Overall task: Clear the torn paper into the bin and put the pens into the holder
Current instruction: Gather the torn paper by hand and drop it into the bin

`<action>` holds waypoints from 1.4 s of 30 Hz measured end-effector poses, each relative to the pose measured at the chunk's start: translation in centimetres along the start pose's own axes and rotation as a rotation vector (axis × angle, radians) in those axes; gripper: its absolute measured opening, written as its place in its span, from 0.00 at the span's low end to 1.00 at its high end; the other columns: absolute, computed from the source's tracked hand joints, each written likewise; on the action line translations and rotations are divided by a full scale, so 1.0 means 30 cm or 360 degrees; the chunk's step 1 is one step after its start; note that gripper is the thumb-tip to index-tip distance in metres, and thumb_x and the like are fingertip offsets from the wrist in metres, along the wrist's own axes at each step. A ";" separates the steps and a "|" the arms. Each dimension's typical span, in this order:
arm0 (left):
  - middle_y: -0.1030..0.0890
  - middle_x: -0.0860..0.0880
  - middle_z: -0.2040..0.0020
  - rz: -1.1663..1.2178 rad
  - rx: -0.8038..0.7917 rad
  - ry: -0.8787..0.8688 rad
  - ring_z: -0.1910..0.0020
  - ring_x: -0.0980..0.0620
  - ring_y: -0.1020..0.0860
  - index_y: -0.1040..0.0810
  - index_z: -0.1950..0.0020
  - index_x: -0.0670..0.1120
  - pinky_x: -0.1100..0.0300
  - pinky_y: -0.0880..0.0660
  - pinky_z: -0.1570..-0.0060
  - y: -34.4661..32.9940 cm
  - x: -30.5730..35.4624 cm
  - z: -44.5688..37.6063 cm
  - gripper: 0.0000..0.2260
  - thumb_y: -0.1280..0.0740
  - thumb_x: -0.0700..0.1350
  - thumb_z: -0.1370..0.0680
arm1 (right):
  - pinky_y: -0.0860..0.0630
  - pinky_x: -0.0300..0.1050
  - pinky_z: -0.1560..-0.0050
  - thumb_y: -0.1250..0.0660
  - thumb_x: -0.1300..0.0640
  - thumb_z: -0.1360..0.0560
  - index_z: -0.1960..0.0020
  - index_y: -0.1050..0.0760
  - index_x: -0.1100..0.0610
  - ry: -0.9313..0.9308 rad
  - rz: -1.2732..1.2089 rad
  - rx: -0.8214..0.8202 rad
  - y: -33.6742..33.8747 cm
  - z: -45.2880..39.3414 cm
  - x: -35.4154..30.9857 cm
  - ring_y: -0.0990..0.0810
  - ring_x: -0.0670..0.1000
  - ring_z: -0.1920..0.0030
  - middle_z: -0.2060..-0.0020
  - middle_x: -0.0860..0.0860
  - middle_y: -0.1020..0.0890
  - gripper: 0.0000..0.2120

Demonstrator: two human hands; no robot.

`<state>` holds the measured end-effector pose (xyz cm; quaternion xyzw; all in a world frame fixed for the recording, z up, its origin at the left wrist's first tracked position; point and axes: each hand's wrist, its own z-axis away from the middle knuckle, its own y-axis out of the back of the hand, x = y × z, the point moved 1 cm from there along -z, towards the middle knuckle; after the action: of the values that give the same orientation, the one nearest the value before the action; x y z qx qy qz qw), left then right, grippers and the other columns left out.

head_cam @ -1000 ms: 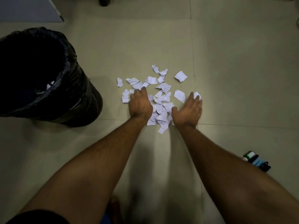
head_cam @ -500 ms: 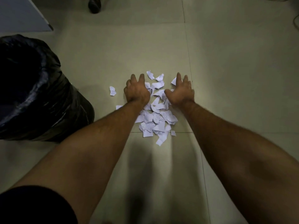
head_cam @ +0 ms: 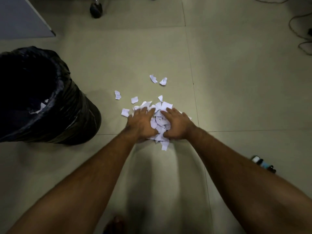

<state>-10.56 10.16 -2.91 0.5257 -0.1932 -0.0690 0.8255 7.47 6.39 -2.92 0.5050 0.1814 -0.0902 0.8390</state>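
Both hands lie on a heap of torn paper (head_cam: 159, 123) on the floor (head_cam: 236, 98), palms down. The left hand (head_cam: 141, 123) covers the heap's left side with fingers spread flat and pointing away from the person; the right hand (head_cam: 177, 124) covers the right side, fingers likewise flat and angled toward the left hand. Neither grip is closed round anything: the fingers are straight and press on the scraps, the thumbs near each other at the heap's near edge, with white scraps showing in the gap between the hands. A few scraps stick out beyond the hands at the near edge and at the far side. Loose scraps lie apart from the heap: one (head_cam: 125, 112) just left of the left hand, two more (head_cam: 117, 95) farther out to the left, and a pair (head_cam: 158, 79) well beyond the heap. To the left stands a bin (head_cam: 81, 115) lined with a black bag, its mouth open, with a pale scrap (head_cam: 38, 108) visible inside. At the right, beside the right forearm, lies a small cluster of dark objects (head_cam: 263, 164), too blurred to identify. A caster (head_cam: 96, 8) and cables (head_cam: 300, 31) show at the far edge.
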 end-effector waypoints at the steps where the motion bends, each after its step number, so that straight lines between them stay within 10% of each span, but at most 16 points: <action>1: 0.40 0.45 0.25 -0.0078 -0.0129 0.0029 0.27 0.40 0.39 0.47 0.22 0.54 0.42 0.34 0.32 -0.010 0.004 0.029 0.49 0.32 0.65 0.39 | 0.42 0.60 0.26 0.29 0.36 0.35 0.20 0.49 0.51 0.0008 0.0096 -0.0074 -0.006 0.016 -0.013 0.45 0.57 0.21 0.21 0.53 0.44 0.52; 5: 0.40 0.43 0.27 -0.0176 -0.0234 0.0062 0.29 0.39 0.38 0.47 0.24 0.56 0.44 0.30 0.34 -0.056 0.042 0.079 0.51 0.29 0.67 0.42 | 0.34 0.61 0.31 0.23 0.36 0.38 0.20 0.51 0.49 -0.0045 0.0348 -0.0161 -0.040 0.053 -0.064 0.46 0.61 0.22 0.21 0.54 0.47 0.57; 11: 0.27 0.44 0.35 -0.0190 0.0029 0.0155 0.39 0.44 0.25 0.27 0.36 0.48 0.53 0.28 0.44 -0.064 0.092 0.116 0.14 0.38 0.44 0.21 | 0.27 0.50 0.49 0.32 0.48 0.27 0.31 0.29 0.45 -0.0097 0.0365 0.0126 -0.077 0.074 -0.125 0.28 0.58 0.38 0.34 0.53 0.29 0.25; 28: 0.17 0.40 0.55 0.0648 0.0580 0.0677 0.53 0.39 0.21 0.19 0.57 0.42 0.59 0.32 0.59 0.162 0.148 0.225 0.07 0.37 0.36 0.26 | 0.28 0.43 0.61 0.34 0.57 0.24 0.58 0.19 0.60 -0.0692 -0.1003 0.0694 0.040 0.145 -0.222 0.20 0.58 0.60 0.60 0.58 0.16 0.09; 42: 0.19 0.46 0.68 0.1045 0.1403 0.0915 0.66 0.45 0.21 0.21 0.63 0.40 0.54 0.27 0.66 0.807 -0.055 0.490 0.05 0.32 0.41 0.29 | 0.17 0.56 0.62 0.30 0.54 0.32 0.62 0.20 0.56 -0.0085 -0.1679 0.0859 0.493 0.073 -0.871 0.17 0.60 0.64 0.70 0.51 0.18 0.05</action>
<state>-19.98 8.92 23.82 0.7279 -0.1251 0.4194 0.5278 -11.10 10.65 20.39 0.5397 0.3573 -0.5506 0.5271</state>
